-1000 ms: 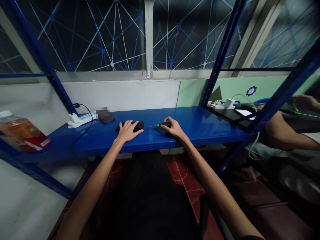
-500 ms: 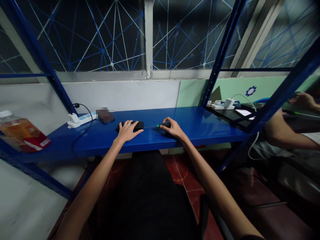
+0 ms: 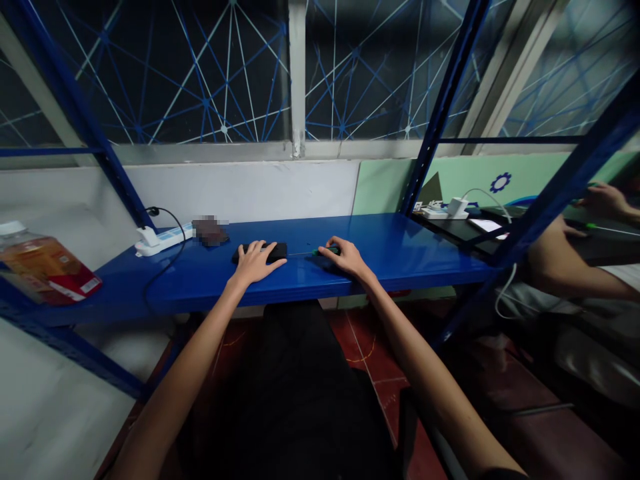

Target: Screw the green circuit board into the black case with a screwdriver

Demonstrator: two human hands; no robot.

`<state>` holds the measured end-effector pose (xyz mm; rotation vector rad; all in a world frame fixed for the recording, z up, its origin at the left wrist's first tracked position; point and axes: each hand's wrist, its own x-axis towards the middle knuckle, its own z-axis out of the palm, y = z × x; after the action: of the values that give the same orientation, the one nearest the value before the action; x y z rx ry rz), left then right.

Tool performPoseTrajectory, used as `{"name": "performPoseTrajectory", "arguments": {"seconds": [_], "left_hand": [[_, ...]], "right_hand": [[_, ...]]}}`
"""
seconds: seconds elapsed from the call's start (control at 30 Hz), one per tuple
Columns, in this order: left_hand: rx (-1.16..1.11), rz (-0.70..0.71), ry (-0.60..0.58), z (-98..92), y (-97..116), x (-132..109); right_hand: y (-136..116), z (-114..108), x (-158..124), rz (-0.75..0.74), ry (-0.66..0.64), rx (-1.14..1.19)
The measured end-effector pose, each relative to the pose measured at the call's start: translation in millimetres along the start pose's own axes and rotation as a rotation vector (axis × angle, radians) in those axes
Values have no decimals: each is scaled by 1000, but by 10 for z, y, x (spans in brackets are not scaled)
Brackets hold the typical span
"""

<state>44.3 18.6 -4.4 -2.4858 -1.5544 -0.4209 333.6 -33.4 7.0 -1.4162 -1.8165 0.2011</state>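
Leaving room to the far desk edge (image 3: 300,221), right fingers (image 3: 343,245) pinch a screwdriver (image 3: 317,253), left fingers (image 3: 257,250) spread on a black case (image 3: 281,251).

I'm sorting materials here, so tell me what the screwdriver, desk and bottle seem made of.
Screwdriver: thin shaft probably metal, shown by its pale line; handle perhaps plastic, green and dark, finish unclear. Desk: likely painted metal, glossy blue with soft reflections. Bottle: apparently clear plastic, since amber shows through.

Workshop, apparently (blue bench (image 3: 400,248), screwdriver (image 3: 315,253)).
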Motion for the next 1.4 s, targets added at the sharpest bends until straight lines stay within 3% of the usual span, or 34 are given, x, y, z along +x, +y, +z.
{"name": "performPoseTrajectory", "arguments": {"seconds": [0.17,0.4,0.7,0.97,1.23,1.4], "left_hand": [[0,7,2,-3,-2,1],[2,-2,6,8,-2,5],[-18,2,-2,-2,-5,5],[-19,-5,-7,3,-1,8],[-27,-1,-11,1,-16,9],[-25,-9,-13,6,-14,14]], "right_hand": [[73,28,30,0,10,86],[-29,13,17,15,14,-104],[82,43,42,21,-13,128],[-44,1,4,36,23,-121],[77,32,47,11,-6,148],[35,22,35,19,36,116]]}}
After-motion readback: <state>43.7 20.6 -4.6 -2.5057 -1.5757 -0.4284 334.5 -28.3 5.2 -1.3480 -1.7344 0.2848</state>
